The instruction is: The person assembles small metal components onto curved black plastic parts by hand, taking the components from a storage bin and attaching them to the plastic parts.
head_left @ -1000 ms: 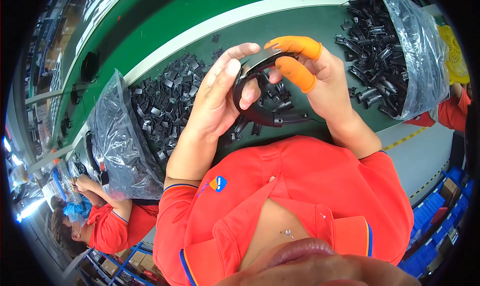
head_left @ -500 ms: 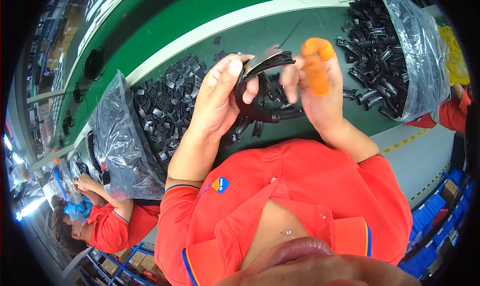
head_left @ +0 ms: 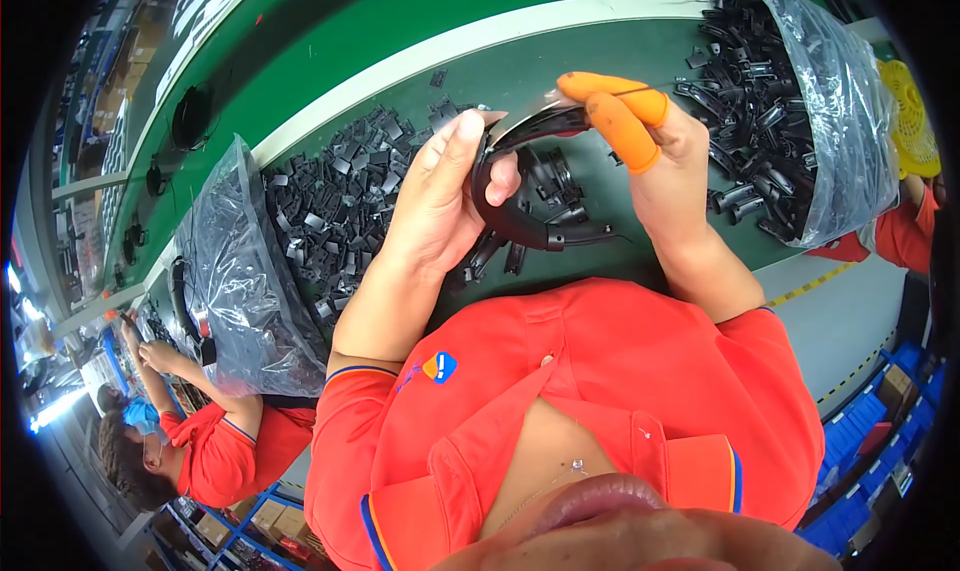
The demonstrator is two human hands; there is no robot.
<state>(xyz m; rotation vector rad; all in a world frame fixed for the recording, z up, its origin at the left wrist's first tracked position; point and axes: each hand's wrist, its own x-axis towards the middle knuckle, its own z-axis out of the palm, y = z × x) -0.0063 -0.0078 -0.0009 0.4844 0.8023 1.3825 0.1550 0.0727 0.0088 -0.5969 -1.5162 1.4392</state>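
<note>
A black curved headphone headband (head_left: 518, 227) is held up over the green bench. My left hand (head_left: 440, 186) is closed around its left bend, thumb on top. Along the upper arm of the band runs a shiny strip (head_left: 520, 121). My right hand (head_left: 655, 151) wears orange finger covers on thumb and forefinger; they pinch the band's upper right end. A thin dark wire seems to cross the orange forefinger. From the lower end of the band another thin wire sticks out. Behind it lie several black curved parts (head_left: 550, 176), partly hidden.
Small black clips (head_left: 340, 186) are heaped on the left beside a clear plastic bag (head_left: 245, 281). At the right, black curved pieces (head_left: 765, 161) spill from another clear bag (head_left: 840, 101). A yellow basket (head_left: 908, 121) stands beyond it. A co-worker in red (head_left: 235, 441) sits at the left.
My right hand has moved from a blurred, curled pose beside the band to a pinch on its upper end. The left hand holds the band much as before.
</note>
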